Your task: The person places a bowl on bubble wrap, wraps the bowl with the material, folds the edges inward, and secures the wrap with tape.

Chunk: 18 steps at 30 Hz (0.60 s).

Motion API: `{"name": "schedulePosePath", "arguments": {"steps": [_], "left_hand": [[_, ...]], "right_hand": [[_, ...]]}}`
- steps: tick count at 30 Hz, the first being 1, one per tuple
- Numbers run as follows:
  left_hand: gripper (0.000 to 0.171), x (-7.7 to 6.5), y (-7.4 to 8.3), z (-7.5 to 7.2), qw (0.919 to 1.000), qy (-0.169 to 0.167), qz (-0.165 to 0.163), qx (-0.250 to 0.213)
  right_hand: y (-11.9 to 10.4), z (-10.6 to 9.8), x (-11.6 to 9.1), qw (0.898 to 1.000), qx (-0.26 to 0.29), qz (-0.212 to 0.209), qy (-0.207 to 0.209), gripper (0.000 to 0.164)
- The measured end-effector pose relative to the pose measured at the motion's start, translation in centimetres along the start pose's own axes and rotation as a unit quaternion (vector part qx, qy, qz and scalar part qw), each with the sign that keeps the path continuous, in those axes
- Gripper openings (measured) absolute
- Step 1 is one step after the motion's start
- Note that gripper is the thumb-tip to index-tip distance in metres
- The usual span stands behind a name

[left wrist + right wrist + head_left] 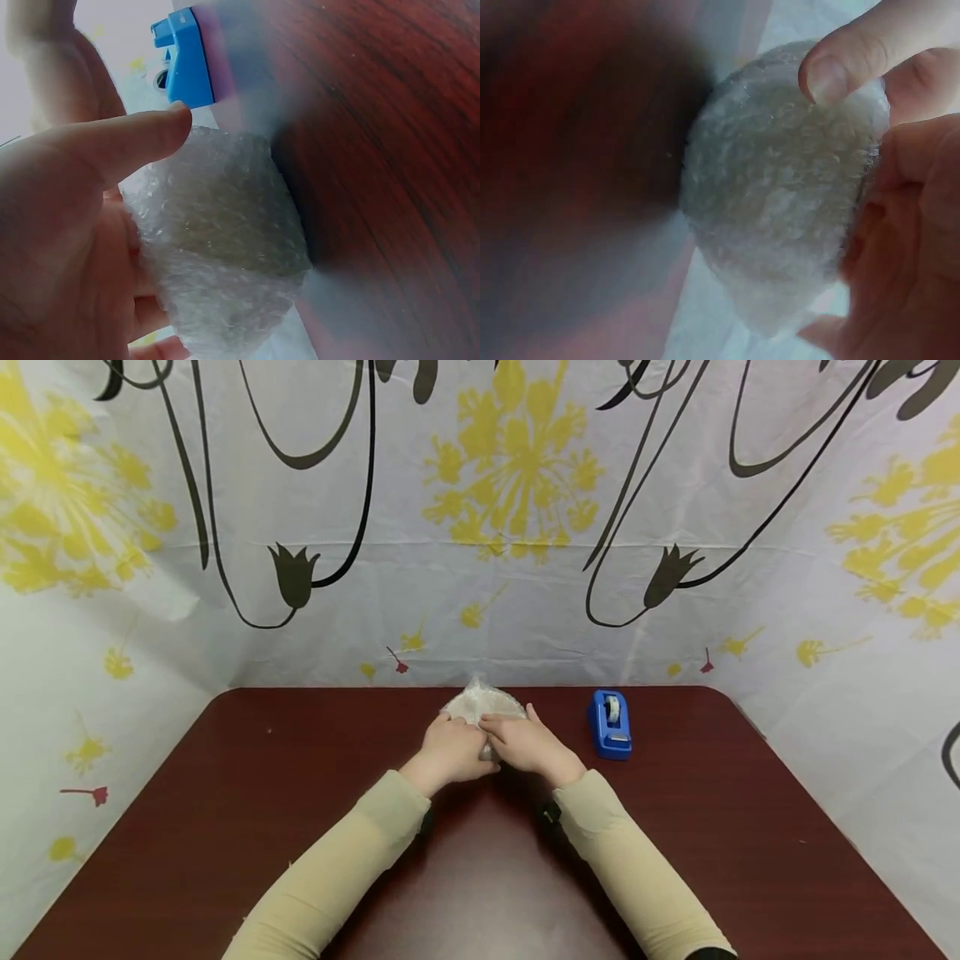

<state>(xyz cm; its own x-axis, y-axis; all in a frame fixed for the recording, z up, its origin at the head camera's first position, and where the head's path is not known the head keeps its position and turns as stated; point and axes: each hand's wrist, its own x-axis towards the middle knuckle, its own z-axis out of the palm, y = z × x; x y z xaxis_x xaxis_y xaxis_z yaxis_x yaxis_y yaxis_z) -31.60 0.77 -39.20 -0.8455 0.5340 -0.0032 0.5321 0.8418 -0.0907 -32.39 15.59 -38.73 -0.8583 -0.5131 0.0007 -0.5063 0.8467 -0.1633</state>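
At the far middle of the table, a rounded bundle in clear bubble wrap (483,700) is between both hands, with a crumpled peak of wrap at its back. What lies inside the wrap is hidden. My left hand (453,752) grips it from the left, its thumb (161,133) along the near side and the fingers behind. From the right my right hand (528,743) holds the bundle, its fingers over the top and meeting the left hand. In the right wrist view the wrap (780,180) looks layered and bumpy, tapering to one end.
A blue tape dispenser (610,724) with a roll of tape stands just right of the right hand. The dark red-brown table (225,827) ends at a white patterned curtain (420,602) behind the bundle.
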Motion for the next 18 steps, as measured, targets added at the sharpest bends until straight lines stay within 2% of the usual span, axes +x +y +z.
{"name": "schedulePosePath", "arguments": {"steps": [4, 9, 13, 18], "left_hand": [[0.061, 0.0, 0.2, 0.3, 0.9999, 0.013, 0.007, 0.004], [0.057, -0.4, 0.1, 0.7, 0.9987, 0.045, 0.018, 0.016], [0.052, -0.6, 0.0, 0.8, 0.9977, 0.061, 0.018, 0.025], [0.043, 0.0, 0.3, 0.9, 0.9989, 0.042, 0.012, 0.017]], "right_hand": [[0.3, -0.5, 0.9, 0.996, -0.030, 0.054, -0.064, 0.038], [0.3, -0.9, 2.1, 0.989, -0.010, 0.080, -0.127, 0.035], [0.3, -1.0, 2.8, 0.988, 0.001, 0.073, -0.137, 0.033], [0.7, -0.5, 2.6, 0.990, 0.024, 0.073, -0.122, 0.031]]}}
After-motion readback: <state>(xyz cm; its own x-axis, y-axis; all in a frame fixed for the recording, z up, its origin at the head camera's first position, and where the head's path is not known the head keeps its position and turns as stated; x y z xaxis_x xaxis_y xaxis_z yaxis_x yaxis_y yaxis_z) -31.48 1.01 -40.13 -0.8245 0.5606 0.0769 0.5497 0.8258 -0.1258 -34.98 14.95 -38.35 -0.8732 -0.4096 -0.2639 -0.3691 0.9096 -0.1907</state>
